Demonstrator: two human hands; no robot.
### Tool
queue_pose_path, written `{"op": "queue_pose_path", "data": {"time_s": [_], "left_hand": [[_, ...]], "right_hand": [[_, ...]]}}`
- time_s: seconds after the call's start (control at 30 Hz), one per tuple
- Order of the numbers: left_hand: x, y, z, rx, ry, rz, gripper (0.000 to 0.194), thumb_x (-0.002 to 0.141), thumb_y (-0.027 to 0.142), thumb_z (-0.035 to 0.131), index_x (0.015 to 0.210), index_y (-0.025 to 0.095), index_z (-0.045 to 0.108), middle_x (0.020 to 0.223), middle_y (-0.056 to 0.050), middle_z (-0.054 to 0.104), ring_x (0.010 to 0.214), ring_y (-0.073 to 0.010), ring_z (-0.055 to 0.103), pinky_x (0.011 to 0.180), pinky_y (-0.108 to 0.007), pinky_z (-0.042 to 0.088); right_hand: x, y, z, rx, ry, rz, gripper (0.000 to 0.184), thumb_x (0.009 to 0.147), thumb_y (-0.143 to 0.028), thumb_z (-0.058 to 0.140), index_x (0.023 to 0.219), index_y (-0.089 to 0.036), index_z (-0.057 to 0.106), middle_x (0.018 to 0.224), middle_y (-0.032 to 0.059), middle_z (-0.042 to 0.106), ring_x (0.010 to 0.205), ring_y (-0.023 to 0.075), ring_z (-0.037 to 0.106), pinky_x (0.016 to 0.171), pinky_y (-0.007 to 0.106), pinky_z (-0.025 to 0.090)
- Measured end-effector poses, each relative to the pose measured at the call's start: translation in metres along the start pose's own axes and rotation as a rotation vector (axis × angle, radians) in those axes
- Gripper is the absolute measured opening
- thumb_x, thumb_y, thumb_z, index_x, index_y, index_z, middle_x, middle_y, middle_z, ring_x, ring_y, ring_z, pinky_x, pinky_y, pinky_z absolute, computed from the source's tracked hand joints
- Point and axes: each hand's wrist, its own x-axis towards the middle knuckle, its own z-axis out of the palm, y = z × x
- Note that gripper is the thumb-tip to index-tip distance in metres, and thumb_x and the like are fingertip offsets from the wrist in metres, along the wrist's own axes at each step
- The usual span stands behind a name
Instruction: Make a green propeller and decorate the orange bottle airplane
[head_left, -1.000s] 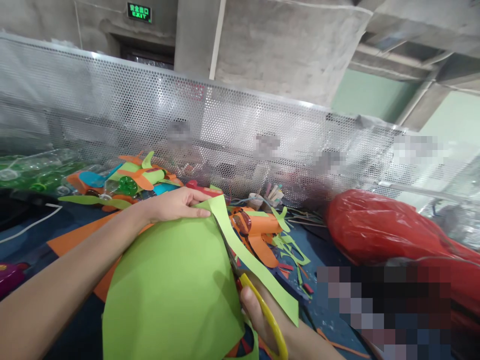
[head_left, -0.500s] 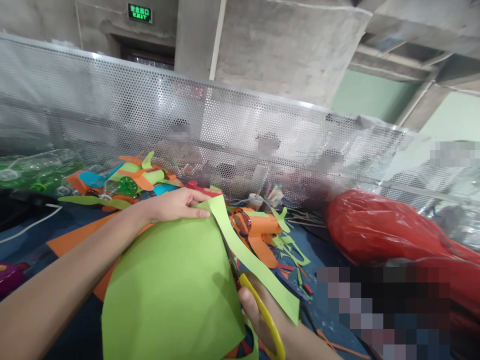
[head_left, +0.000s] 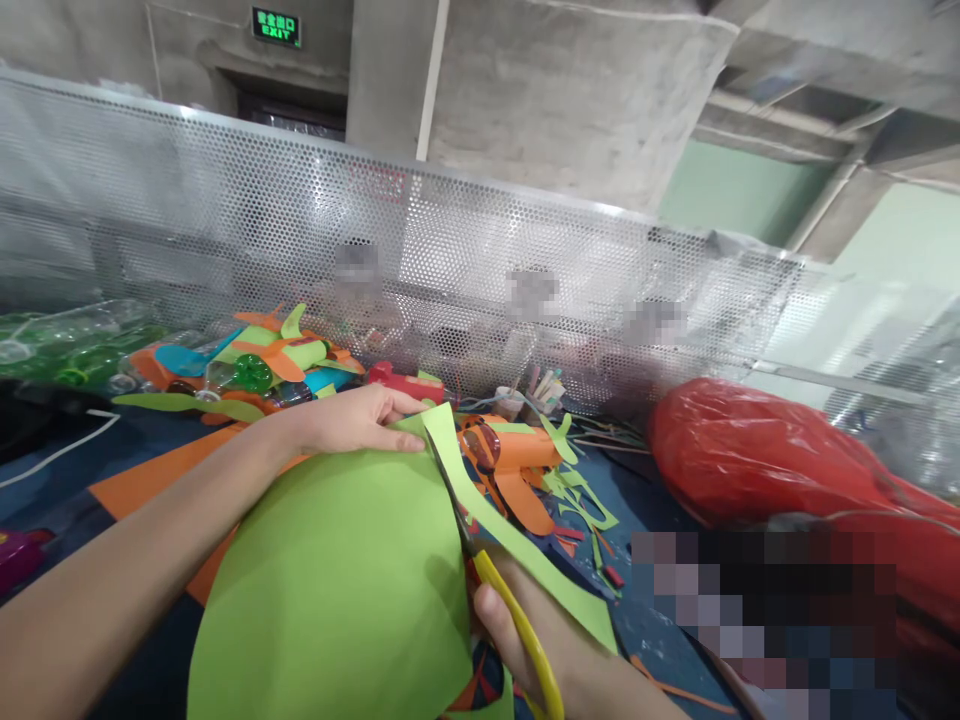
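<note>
Paper [head_left: 330,580], green and curved, clamped by left fingers [head_left: 403,440]; right fingers [head_left: 495,612] grip yellow-handled scissors [head_left: 526,632].

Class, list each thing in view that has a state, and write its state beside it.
Green sheet: partly cut
Scissors: blades in the cut; how far open, unclear
Left hand: holding the sheet
Right hand: gripping the scissors
Exit sign: lit
Red bag: bulging

Orange craft [head_left: 517,455] blocking the way beyond the right hand [head_left: 517,630], red bag [head_left: 757,450] bulging farther right, blue table [head_left: 643,515] opening between, perforated panel [head_left: 465,245] barring reach beyond the left hand [head_left: 360,418]
</note>
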Motion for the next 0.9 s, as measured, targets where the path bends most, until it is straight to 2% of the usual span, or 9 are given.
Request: {"op": "queue_pose_path", "data": {"time_s": [0.1, 0.2, 0.27, 0.4, 0.5, 0.6, 0.67, 0.8, 0.9], "left_hand": [[0.001, 0.001, 0.004, -0.011, -0.016, 0.012, 0.033, 0.085, 0.031, 0.068, 0.118, 0.030, 0.065, 0.111, -0.002, 0.073, 0.090, -0.0203, 0.072, 0.078, -0.031, 0.055], [0.001, 0.002, 0.004, -0.025, -0.027, 0.015, 0.038, 0.086, 0.029, 0.067, 0.124, 0.031, 0.061, 0.111, -0.002, 0.073, 0.090, -0.0203, 0.072, 0.076, -0.030, 0.055], [0.001, 0.003, 0.004, -0.027, -0.030, 0.020, 0.044, 0.086, 0.029, 0.067, 0.129, 0.031, 0.057, 0.113, -0.002, 0.073, 0.091, -0.0206, 0.072, 0.076, -0.030, 0.056], [0.000, 0.003, 0.004, 0.032, 0.000, 0.005, 0.064, 0.086, 0.028, 0.067, 0.143, 0.032, 0.039, 0.116, -0.004, 0.071, 0.095, -0.0224, 0.070, 0.078, -0.033, 0.055], [0.002, 0.002, 0.004, 0.096, 0.036, 0.075, 0.077, 0.083, 0.029, 0.069, 0.147, 0.036, 0.027, 0.127, -0.005, 0.064, 0.108, -0.0251, 0.064, 0.085, -0.037, 0.054], [0.004, -0.002, 0.003, 0.225, 0.090, 0.175, 0.074, 0.081, 0.029, 0.071, 0.144, 0.039, 0.033, 0.147, -0.002, 0.045, 0.129, -0.0265, 0.048, 0.100, -0.040, 0.044], [0.006, -0.004, 0.002, 0.319, 0.118, 0.189, 0.067, 0.080, 0.030, 0.071, 0.139, 0.037, 0.042, 0.150, 0.000, 0.041, 0.135, -0.0270, 0.040, 0.105, -0.040, 0.038], [0.006, -0.004, 0.000, 0.386, 0.121, 0.144, 0.051, 0.081, 0.033, 0.071, 0.129, 0.031, 0.054, 0.137, -0.001, 0.056, 0.124, -0.0252, 0.053, 0.101, -0.037, 0.042], [0.005, -0.002, 0.001, 0.349, 0.105, 0.116, 0.051, 0.080, 0.030, 0.071, 0.128, 0.030, 0.055, 0.134, -0.001, 0.059, 0.119, -0.0232, 0.056, 0.095, -0.033, 0.046]], "right_hand": [[0.003, -0.006, -0.002, 0.070, -0.034, 0.013, 0.081, 0.085, -0.078, 0.015, 0.110, -0.020, 0.066, 0.090, 0.0091, 0.070, 0.077, 0.0229, 0.066, 0.072, 0.033, 0.056], [0.003, -0.009, -0.002, 0.110, -0.019, 0.027, 0.076, 0.086, -0.077, 0.021, 0.119, -0.023, 0.063, 0.094, 0.0080, 0.070, 0.082, 0.0233, 0.066, 0.079, 0.034, 0.054], [0.003, -0.010, -0.002, 0.129, -0.007, 0.037, 0.075, 0.086, -0.077, 0.022, 0.121, -0.024, 0.062, 0.095, 0.0076, 0.071, 0.083, 0.0240, 0.066, 0.079, 0.035, 0.054], [0.004, -0.009, -0.002, 0.169, -0.008, 0.045, 0.078, 0.084, -0.079, 0.024, 0.118, -0.022, 0.064, 0.101, 0.0094, 0.070, 0.091, 0.0263, 0.066, 0.083, 0.037, 0.052], [0.005, -0.006, -0.003, 0.139, -0.002, 0.075, 0.078, 0.084, -0.079, 0.023, 0.111, -0.020, 0.066, 0.098, 0.0104, 0.071, 0.091, 0.0269, 0.065, 0.085, 0.038, 0.051], [0.005, -0.005, -0.004, 0.117, -0.005, 0.100, 0.078, 0.085, -0.078, 0.021, 0.108, -0.019, 0.067, 0.093, 0.0106, 0.071, 0.088, 0.0270, 0.065, 0.083, 0.039, 0.052], [0.006, -0.005, -0.004, 0.128, -0.008, 0.089, 0.076, 0.086, -0.076, 0.022, 0.111, -0.019, 0.066, 0.098, 0.0111, 0.070, 0.094, 0.0277, 0.064, 0.087, 0.039, 0.050], [0.006, -0.002, -0.002, 0.108, 0.015, 0.057, 0.076, 0.086, -0.076, 0.021, 0.115, -0.021, 0.064, 0.103, 0.0119, 0.069, 0.100, 0.0293, 0.062, 0.091, 0.041, 0.047], [0.005, 0.002, 0.000, 0.073, -0.014, 0.096, 0.081, 0.084, -0.079, 0.017, 0.103, -0.018, 0.067, 0.090, 0.0122, 0.068, 0.085, 0.0281, 0.063, 0.080, 0.041, 0.050]]}}
